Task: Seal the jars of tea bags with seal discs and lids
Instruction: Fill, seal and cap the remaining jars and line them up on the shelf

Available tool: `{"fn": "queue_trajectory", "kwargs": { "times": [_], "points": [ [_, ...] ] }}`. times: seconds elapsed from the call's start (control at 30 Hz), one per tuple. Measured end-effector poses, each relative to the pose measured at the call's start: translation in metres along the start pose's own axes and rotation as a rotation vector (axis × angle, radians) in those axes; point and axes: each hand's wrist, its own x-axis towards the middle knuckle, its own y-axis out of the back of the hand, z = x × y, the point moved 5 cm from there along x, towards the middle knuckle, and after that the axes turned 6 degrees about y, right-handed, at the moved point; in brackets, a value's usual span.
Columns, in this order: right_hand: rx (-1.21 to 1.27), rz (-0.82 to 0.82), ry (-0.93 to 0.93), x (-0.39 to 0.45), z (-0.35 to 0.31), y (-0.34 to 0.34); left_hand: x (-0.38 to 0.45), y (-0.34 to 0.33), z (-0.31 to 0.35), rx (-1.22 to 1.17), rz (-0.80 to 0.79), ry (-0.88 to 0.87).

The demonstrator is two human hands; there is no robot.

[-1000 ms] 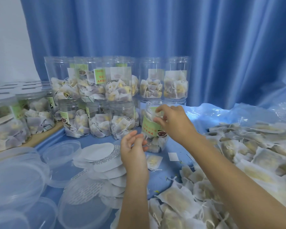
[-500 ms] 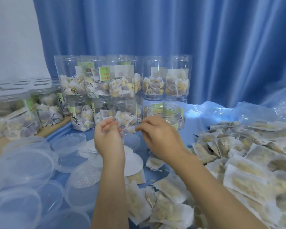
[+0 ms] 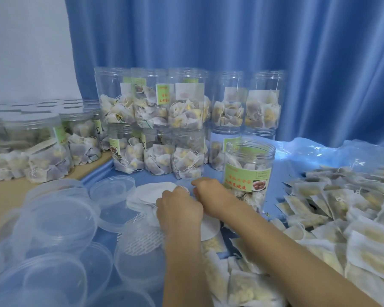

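Note:
An open clear jar (image 3: 249,173) with a green label and tea bags inside stands on the blue table, with no lid on it. Just left of it lies a loose pile of white round seal discs (image 3: 152,192). Both my hands are down on this pile, close together. My left hand (image 3: 179,210) curls over the discs with its fingertips hidden. My right hand (image 3: 211,196) meets it from the right, beside the jar's base. Between their fingertips both hands pinch the edge of one seal disc (image 3: 184,189) with a patterned face.
Clear plastic lids (image 3: 60,220) lie heaped at the front left. Open filled jars (image 3: 186,120) stand stacked two high at the back, lidded jars (image 3: 38,147) on a wooden top at left. Loose tea bags (image 3: 333,213) cover the right side and the front.
My right hand left the jar's rim. Both hands came down together onto the seal disc pile and took hold of a disc. The camera view shifted, so the jar now shows to the right.

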Motion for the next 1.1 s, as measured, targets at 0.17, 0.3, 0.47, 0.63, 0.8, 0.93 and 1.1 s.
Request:
{"fn": "queue_trajectory", "kwargs": {
  "times": [0.17,0.3,0.47,0.63,0.8,0.93,1.1],
  "points": [
    [0.095,-0.030,-0.107,0.025,-0.002,-0.007,0.000,-0.002,0.000,0.056,0.105,0.015],
    [0.073,-0.196,-0.311,0.033,0.008,-0.022,0.004,-0.009,-0.004,0.158,0.138,0.002],
    [0.386,0.069,-0.386,0.028,0.017,-0.024,0.010,-0.015,-0.006,0.218,0.100,0.001],
    [0.531,0.423,-0.248,0.015,0.015,0.002,0.011,-0.013,-0.009,0.225,0.105,0.047],
    [0.570,0.536,-0.078,-0.008,0.000,0.019,0.012,-0.010,-0.011,0.237,0.135,0.057],
    [0.677,0.510,0.037,-0.031,-0.006,0.023,0.013,-0.011,-0.010,0.270,0.125,0.026],
    [0.843,0.741,0.115,-0.061,0.002,0.027,0.015,-0.022,-0.007,0.442,0.102,-0.044]
  ]
}}
